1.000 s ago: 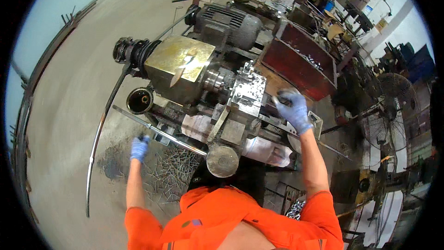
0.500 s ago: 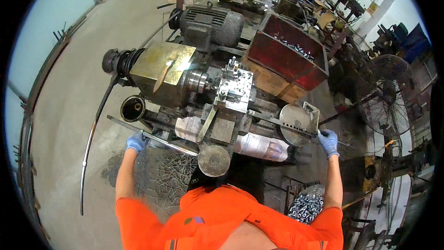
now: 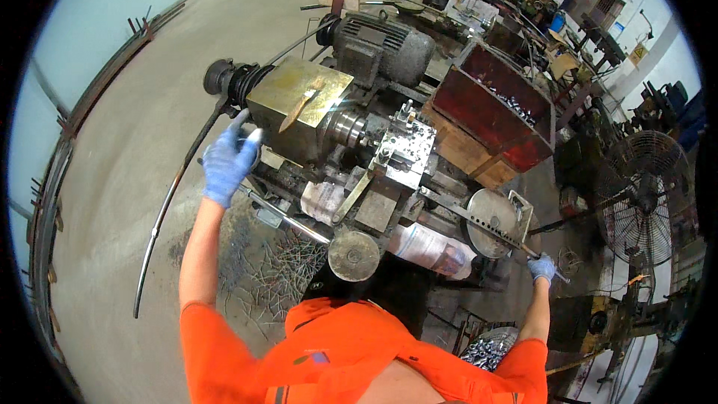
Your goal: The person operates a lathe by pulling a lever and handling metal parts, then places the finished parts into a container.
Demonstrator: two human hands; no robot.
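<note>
My left hand (image 3: 226,166), in a blue glove, is raised at the left front of the lathe headstock (image 3: 288,105) with its fingers apart, and I see nothing in it. Below it a long shiny metal lever (image 3: 288,218) slants down to a round metal disc (image 3: 354,256). My right hand (image 3: 541,268), also gloved in blue, is closed around the outer end of a bar with holes (image 3: 479,220) beside a larger round plate (image 3: 493,221). Between the hands, the chuck (image 3: 348,128) faces a tool block (image 3: 406,152) strewn with metal chips.
Behind the tool block stands a red metal bin (image 3: 490,108) holding small metal parts. A motor (image 3: 381,49) sits behind the headstock, where a wooden-handled brush (image 3: 301,107) lies. Thin rods (image 3: 277,277) litter the floor. A basket of metal parts (image 3: 490,348) and a fan (image 3: 639,198) are at right.
My left hand has let go of the long lever and moved up beside the headstock. My right hand stays at the bar's end, now lower. The whole view has shifted.
</note>
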